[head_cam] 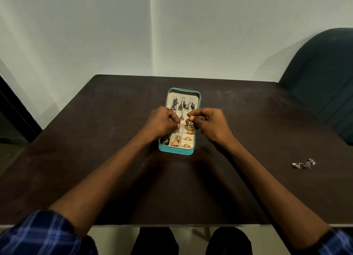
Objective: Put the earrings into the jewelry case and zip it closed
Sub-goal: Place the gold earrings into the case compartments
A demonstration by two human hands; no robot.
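**Hands meet over the open case to seat a small earring**

Both hands work close together above the middle of the jewelry case (179, 122), which lies open on the dark counter (95, 140) straight ahead of the person. The right hand (208, 123) pinches a small pale triangular earring (191, 124) between thumb and fingertips, holding it just over the seam where the padded lid meets the compartment tray. The left hand (162, 123) has its fingers curled tight beside it; it looks to be pinching or steadying something small, but what it holds is hidden under the knuckles, so I cannot tell for certain.

Holding the piece this high on the tips makes sense: it is tiny and light, and a fine pinch leaves the hook or post free to be guided into place.

The case is laid flat with the lid away from the person, so hanging pieces face up. Several dark silver drop earrings (182, 104) already hang in a row on the lid panel, while the near compartments hold gold earrings (188, 139) and a dark beaded piece (164, 140). Sorting by kind keeps them from tangling.

Well off to the right, a loose silver pair (303, 164) lies on the counter, not yet packed. By that, the task seems partly done: more to load, and the zipper not yet started.

A green chair (324, 73) stands beyond the far right corner.
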